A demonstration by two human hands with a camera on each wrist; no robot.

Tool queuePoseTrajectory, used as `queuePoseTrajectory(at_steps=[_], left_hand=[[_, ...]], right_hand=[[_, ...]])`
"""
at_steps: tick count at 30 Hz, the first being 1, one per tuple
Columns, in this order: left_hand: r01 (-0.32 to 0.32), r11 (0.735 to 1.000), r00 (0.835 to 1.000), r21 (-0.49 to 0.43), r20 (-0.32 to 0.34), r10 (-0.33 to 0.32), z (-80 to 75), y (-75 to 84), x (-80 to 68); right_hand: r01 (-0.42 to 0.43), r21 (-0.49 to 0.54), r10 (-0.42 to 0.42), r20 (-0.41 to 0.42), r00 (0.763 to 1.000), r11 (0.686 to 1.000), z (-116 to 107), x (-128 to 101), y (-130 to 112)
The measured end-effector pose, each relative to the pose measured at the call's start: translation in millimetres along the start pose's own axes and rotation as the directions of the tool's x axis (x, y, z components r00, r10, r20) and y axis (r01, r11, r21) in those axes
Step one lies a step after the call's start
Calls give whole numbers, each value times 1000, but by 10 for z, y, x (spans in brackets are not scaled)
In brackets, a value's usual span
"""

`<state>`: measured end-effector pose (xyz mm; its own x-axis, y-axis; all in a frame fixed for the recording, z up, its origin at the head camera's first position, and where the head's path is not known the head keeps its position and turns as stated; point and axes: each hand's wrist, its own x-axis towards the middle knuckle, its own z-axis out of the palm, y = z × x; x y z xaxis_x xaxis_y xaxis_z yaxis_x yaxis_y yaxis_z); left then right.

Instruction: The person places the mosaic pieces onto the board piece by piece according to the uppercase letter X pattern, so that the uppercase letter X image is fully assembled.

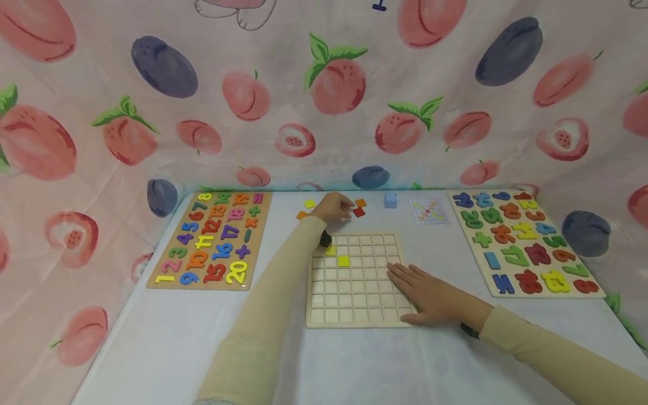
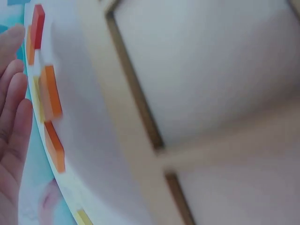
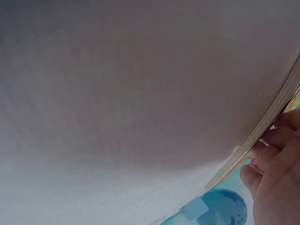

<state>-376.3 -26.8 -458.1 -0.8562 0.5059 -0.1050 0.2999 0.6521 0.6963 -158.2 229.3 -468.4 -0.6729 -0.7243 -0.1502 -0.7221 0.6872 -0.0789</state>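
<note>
My left hand reaches past the far edge of a wooden grid board, over a loose cluster of small square tiles. In the left wrist view its fingers are extended and loosely bent, with nothing held between them. Beside its fingertips lie a red tile and an orange tile. On its other side are a yellow tile and another orange tile. Two yellow tiles sit diagonally in the grid's upper left cells. My right hand rests, fingers spread, on the board's right edge.
A number puzzle board lies at the left, another at the right. Behind the grid stand a light blue cube and a printed pattern card. A fruit-print cloth hangs behind the white table.
</note>
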Motion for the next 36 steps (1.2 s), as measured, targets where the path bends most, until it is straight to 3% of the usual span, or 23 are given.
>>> queuePoseTrajectory(at_steps=[5,19,25,36], left_hand=[[-1,1000,999,-18,50,2,52,53,29],[-31,992,987,126,162,11,91,123,104],[-23,993,990,113,142,7,71,83,55],[-15,999,997,46,77,12,3,-32,-66]], right_hand=[[7,-22,-7,-15,1000,1000,12,-7,-1],[32,-15,-33,-73,997,999,45,-35,10],[10,8,-10,-31,999,1000,44,-19,6],[17,-14,-18,-60,998,1000,33,-20,-3]])
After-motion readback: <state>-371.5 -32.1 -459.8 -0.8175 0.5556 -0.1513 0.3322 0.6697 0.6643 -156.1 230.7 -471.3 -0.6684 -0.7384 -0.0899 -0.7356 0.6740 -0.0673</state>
